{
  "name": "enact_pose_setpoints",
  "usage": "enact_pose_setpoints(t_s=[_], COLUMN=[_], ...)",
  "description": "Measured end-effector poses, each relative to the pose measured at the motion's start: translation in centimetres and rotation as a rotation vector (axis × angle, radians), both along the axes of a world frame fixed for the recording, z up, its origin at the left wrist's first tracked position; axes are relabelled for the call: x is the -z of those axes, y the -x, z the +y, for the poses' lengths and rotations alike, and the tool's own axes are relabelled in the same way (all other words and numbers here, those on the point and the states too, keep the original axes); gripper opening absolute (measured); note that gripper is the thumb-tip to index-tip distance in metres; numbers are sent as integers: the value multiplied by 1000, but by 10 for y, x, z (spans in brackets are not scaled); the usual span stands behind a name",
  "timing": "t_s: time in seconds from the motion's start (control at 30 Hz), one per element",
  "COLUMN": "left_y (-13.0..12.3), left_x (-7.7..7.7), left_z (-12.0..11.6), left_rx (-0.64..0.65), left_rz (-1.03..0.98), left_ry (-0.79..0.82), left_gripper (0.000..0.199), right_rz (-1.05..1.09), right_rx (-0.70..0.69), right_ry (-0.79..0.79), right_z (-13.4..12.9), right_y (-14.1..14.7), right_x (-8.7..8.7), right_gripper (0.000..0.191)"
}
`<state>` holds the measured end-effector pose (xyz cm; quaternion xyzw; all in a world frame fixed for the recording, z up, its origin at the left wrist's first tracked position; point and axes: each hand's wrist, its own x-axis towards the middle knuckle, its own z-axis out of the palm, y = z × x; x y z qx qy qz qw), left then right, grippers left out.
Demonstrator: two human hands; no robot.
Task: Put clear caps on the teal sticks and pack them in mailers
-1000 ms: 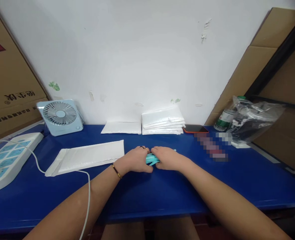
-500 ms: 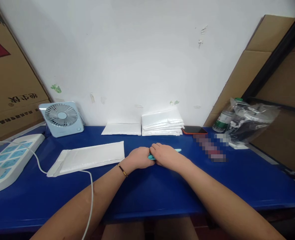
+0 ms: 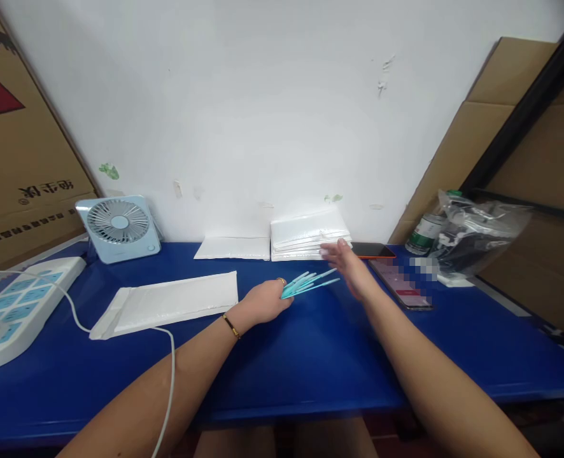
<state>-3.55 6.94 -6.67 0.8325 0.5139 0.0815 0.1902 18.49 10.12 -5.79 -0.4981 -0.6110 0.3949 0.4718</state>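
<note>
A bundle of thin turquoise sticks [image 3: 305,285] with paler, thicker ends fans out to the right from my left hand [image 3: 265,302], which is closed around its near end. That hand hides the other ends. Just beyond the tips, my right hand [image 3: 351,266] hovers open, fingers stretched towards the left and nothing in them. Behind it stands a stack of white padded envelopes [image 3: 305,234], partly covered by my fingertips. Left of my left hand lies a single white padded envelope [image 3: 177,299] on the blue table [image 3: 310,375].
Another flat white envelope [image 3: 234,247] rests by the wall. Two phones, one dark [image 3: 375,250] and one with a lit screen [image 3: 401,285], lie right, near a bottle [image 3: 425,234] and a plastic bag [image 3: 482,235]. A fan [image 3: 119,226], power strip [image 3: 28,305] and white cable [image 3: 171,381] occupy the left.
My right hand has let go of the sticks and moved up and right, opening. The sticks now spread visibly from my left hand, which stays nearly in place.
</note>
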Motion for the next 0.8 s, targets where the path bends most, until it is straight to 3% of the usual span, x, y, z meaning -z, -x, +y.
enact_pose_setpoints(t_s=[0.07,0.13,0.33,0.43,0.67,0.8], left_y=[1,3,9,9,14,15], left_x=[0,-1,-7,-5,-8,-9], left_z=[0,-1,0,2,2,2], left_rx=[18,51,100,85,158,98], left_rz=[-34,-79,-308,-365,-376,-460], left_ry=[-26,-26,363,405,439,558], left_gripper=[24,19,17,15,21,19], right_rz=[84,139,170,274,220,327], right_rx=[-111,-153,-164,-221,-262,-285], right_ry=[75,54,152,223,137,148], right_z=[1,-1,-6,-8,-9,-11], right_y=[14,27,33,33,38,42], right_x=[8,13,14,13,19,17], right_gripper=[67,58,44,41,26,26])
